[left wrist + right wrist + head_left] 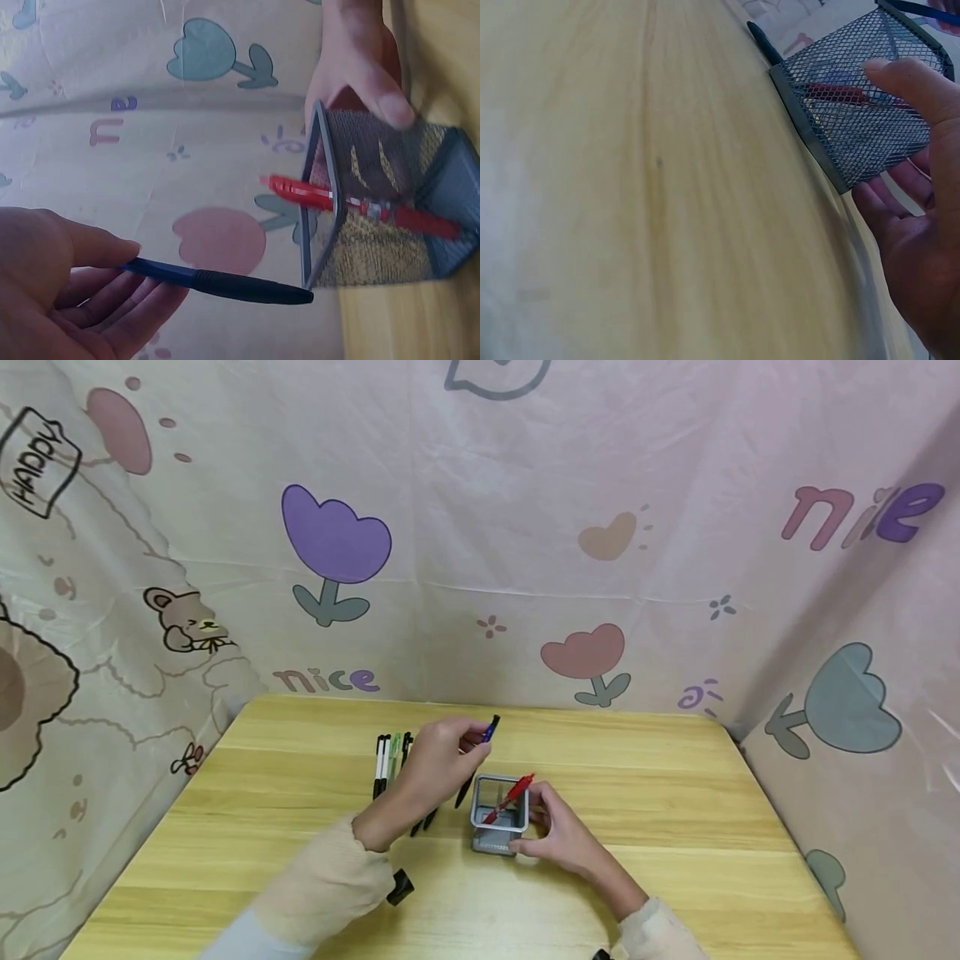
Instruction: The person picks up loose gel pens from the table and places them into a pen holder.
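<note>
A blue pen [491, 729] with a dark grip is pinched in the left hand [442, 760], above and left of a grey mesh pen holder [495, 841]. In the left wrist view the blue pen [225, 283] points its dark end toward the holder's rim. One red pen [517, 788] leans inside the holder, its top above the rim. The right hand [562, 835] grips the holder's right side, thumb at the near side and fingers behind; the right wrist view shows the thumb on the mesh [855, 112].
Several pens lie left of the holder, among them white-and-black ones [382, 764] and a green one [395, 752], partly hidden by the left arm. A black pen [464, 791] lies beside the holder. A patterned curtain [487, 568] hangs behind the wooden table [637, 760].
</note>
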A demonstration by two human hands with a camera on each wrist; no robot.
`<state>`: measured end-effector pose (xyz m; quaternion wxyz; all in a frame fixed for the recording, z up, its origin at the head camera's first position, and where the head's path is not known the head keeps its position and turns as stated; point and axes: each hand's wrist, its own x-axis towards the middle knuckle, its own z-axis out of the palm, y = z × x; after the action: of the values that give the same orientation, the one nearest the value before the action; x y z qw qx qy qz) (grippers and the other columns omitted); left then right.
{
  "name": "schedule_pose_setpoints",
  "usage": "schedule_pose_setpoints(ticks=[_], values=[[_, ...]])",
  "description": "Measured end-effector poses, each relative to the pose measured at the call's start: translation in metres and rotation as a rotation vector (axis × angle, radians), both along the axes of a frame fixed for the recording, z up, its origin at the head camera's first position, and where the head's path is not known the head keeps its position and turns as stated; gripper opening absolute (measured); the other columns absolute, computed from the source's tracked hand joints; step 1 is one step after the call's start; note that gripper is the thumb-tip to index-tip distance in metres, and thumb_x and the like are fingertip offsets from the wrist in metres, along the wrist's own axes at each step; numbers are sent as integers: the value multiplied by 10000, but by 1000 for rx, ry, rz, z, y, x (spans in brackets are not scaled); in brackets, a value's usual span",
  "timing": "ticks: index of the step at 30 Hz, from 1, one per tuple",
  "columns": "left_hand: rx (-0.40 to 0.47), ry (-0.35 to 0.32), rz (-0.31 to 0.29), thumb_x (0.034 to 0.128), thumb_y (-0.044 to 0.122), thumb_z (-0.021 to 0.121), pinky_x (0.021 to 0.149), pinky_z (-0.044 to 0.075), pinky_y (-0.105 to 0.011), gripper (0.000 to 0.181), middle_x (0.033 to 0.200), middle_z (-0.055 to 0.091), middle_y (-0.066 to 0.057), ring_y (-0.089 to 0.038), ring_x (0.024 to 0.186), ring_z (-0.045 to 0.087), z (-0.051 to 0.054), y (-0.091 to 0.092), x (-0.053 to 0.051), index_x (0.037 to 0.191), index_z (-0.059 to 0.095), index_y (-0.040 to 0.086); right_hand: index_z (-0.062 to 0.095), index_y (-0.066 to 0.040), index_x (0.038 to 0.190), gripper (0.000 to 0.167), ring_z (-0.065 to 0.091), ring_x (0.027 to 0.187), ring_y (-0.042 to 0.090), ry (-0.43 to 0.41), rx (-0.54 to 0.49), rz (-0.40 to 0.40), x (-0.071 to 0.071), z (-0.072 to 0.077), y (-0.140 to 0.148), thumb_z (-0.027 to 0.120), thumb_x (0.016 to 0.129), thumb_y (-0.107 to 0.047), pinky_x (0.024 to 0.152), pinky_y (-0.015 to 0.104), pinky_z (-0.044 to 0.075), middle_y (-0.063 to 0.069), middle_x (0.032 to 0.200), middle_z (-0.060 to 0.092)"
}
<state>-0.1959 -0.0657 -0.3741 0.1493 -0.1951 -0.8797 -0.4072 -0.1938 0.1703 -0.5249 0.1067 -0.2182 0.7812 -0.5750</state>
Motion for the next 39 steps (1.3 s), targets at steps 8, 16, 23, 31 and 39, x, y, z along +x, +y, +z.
schedule_pose_setpoints(ticks=[8,16,23,31,39], values=[[48,6,-85,899,43,781,734,595,-166,189,912,781,-65,-123,806,730,-4,17,4,1085,761,14,464,-71,1360,721,633,1262,321,-31,-39,13,1,-2,0,886,776,-107,1094,174,485,179,1343,575],[2,-41,-146,898,49,785,710,581,-145,154,894,780,-49,-126,791,732,-19,27,5,1048,756,28,489,-64,1376,712,610,1274,358,17,-50,6,2,-2,-2,879,782,-105,1104,167,472,195,1351,591],[-62,-135,-165,929,93,767,692,557,-128,128,900,771,-33,-80,792,705,-34,32,4,1047,748,48,484,-117,1409,735,585,1313,339,7,-58,6,4,1,-2,880,790,-118,1107,148,458,132,1389,574],[-139,-112,-173,913,119,795,629,520,-98,82,877,762,-43,-33,719,667,-45,35,2,956,753,63,484,-139,1433,785,589,1306,300,10,-79,1,5,1,-4,904,771,-126,1124,203,480,114,1399,591],[-203,-80,-165,894,135,818,631,521,-100,83,844,779,-36,-45,713,694,-53,34,0,908,762,76,486,-176,1434,845,620,1251,228,11,-68,-30,5,0,-8,947,726,-146,1152,370,490,83,1334,620]])
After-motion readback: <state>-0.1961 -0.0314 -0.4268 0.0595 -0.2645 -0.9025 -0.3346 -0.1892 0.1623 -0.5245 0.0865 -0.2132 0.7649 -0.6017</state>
